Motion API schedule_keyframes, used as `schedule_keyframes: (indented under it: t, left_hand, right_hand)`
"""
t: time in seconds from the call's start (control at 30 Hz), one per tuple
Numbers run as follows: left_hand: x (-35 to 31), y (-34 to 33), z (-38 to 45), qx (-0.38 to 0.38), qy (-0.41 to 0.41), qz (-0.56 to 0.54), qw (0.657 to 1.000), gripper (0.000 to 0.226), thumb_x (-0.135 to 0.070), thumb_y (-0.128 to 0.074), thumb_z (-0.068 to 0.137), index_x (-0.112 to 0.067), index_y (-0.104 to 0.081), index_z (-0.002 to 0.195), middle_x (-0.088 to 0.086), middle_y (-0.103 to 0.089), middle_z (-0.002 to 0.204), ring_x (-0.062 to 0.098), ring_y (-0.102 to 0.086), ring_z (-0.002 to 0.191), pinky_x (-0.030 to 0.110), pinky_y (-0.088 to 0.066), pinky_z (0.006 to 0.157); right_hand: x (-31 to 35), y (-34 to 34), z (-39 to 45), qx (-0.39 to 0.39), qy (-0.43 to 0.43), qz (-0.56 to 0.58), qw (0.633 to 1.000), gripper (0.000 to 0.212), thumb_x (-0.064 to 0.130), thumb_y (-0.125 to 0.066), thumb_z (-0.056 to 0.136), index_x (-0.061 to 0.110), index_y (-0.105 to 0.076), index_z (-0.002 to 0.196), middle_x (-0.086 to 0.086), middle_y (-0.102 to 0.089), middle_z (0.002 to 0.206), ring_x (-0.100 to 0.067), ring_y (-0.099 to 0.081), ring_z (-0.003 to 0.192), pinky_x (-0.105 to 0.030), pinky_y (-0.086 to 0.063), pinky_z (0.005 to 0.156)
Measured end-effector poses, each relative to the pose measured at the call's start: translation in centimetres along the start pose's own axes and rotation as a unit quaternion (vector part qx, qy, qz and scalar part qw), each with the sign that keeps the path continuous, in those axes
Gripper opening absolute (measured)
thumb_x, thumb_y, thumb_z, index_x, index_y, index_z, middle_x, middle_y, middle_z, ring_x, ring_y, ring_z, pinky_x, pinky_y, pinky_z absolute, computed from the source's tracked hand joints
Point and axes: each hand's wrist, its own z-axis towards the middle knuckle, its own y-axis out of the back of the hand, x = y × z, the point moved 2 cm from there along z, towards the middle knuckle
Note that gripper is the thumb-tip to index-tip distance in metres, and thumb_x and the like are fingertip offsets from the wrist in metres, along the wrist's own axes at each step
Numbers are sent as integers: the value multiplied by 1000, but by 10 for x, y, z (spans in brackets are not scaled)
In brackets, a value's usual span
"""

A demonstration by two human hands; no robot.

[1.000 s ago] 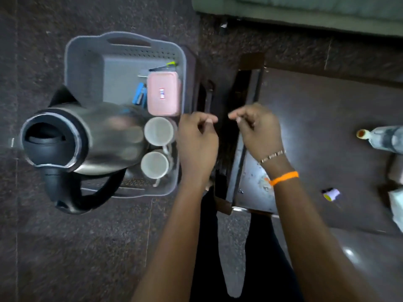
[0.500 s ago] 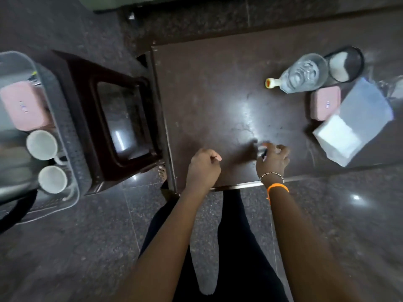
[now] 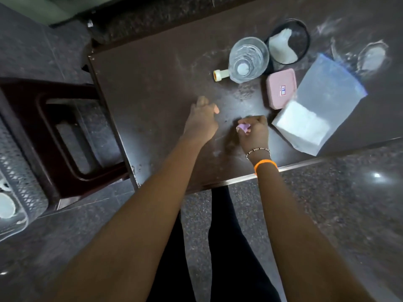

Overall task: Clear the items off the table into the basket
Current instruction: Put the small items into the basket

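Head view: right hand (image 3: 254,132) pinches a small lilac object (image 3: 243,127) just above the dark table (image 3: 152,88).

The left hand (image 3: 201,119) hovers just beside it at nine o'clock, fingers loosely curled and holding nothing. Across the table toward one o'clock lie a clear plastic bottle (image 3: 246,59) on its side, a pink box (image 3: 281,88), a black mesh cup (image 3: 287,43) and a plastic bag of white tissues (image 3: 314,110). The grey basket (image 3: 19,186) sits on the floor at the frame's eight o'clock edge, with a white cup (image 3: 6,207) inside, beside a dark stool (image 3: 58,131).

Bare forearms; orange band (image 3: 266,164) and beaded bracelet (image 3: 257,151) on right wrist; seemingly black trousers (image 3: 229,247).
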Motion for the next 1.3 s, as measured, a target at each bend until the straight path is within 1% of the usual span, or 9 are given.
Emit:
schedule_keyframes:
  t: [0.2, 0.3, 0.47, 0.6, 0.7, 0.87, 1.03, 1.17, 1.3]
  left_hand:
    - [-26, 13, 54, -61, -59, 51, 995, 35, 6, -44, 85, 1, -66, 111, 11, -28, 153, 34, -30, 136, 32, -21, 116]
    - [-23, 12, 75, -11, -65, 74, 995, 37, 8, -43, 85, 4, -62, 117, 13, -22, 156, 30, -18, 144, 31, -10, 120]
    - [-9, 6, 73, -15, -23, 22, 999, 44, 4, -44, 86, 3, -49, 129, 16, -40, 143, 31, -43, 127, 26, -30, 107]
    - [12, 5, 32, -56, 15, -70, 996, 31, 4, -46, 85, 1, -67, 108, 15, -49, 132, 28, -52, 117, 18, -32, 93]
    - [37, 6, -12, -111, 65, -112, 985, 16, -11, -60, 83, -6, -74, 87, 11, -60, 116, 24, -59, 103, 17, -35, 82]
    - [88, 17, -76, -184, 167, -183, 951, 25, -27, -69, 75, -5, -66, 63, 9, -68, 83, 24, -63, 80, 25, -41, 69]
    - [137, 52, -119, -250, 218, -263, 906, 40, -19, -66, 72, -15, -38, 44, 7, -52, 64, 29, -57, 68, 32, -42, 64]
    - [177, 92, -153, -314, 236, -316, 864, 43, -19, -65, 71, -19, -28, 49, -4, -37, 53, 20, -40, 54, 34, -40, 58]
    - [217, 136, -191, -392, 206, -362, 820, 20, -14, -65, 73, -20, -46, 76, -9, -49, 66, 12, -48, 60, 30, -44, 66]
  right_hand:
    - [6, 5, 10, 24, 19, 23, 999, 22, -3, -57, 80, -3, -69, 99, -26, -51, 113, -38, -60, 92, -43, -51, 91]
    - [4, -3, 2, 40, 1, 29, 999, 22, 0, -58, 81, 1, -69, 101, -22, -52, 115, -37, -60, 94, -44, -50, 93]
    - [0, -14, -10, 58, -37, 37, 997, 21, 4, -59, 82, 7, -69, 100, -14, -53, 113, -32, -61, 94, -37, -49, 93]
    - [6, -22, -14, 61, -37, 48, 996, 22, 1, -60, 80, 8, -70, 98, -12, -60, 99, -21, -52, 74, -15, -41, 75]
    - [20, -34, -22, 86, -54, 65, 993, 23, 1, -59, 80, 10, -70, 98, -13, -70, 105, -16, -53, 77, -22, -45, 81]
    - [55, -63, -48, 129, -7, 64, 990, 20, 7, -67, 77, 13, -72, 96, -6, -72, 94, -14, -56, 72, -4, -42, 64]
    - [105, -109, -85, 163, 32, 75, 983, 18, 8, -67, 78, 13, -71, 94, -1, -70, 91, -11, -57, 77, -5, -44, 67]
    - [158, -147, -115, 198, 78, 76, 974, 20, 4, -63, 80, 11, -69, 98, 0, -69, 97, -10, -59, 90, -28, -50, 89]
    - [215, -176, -141, 246, 129, 118, 954, 18, 1, -59, 85, 15, -66, 95, 6, -64, 85, -2, -61, 67, -18, -53, 71]
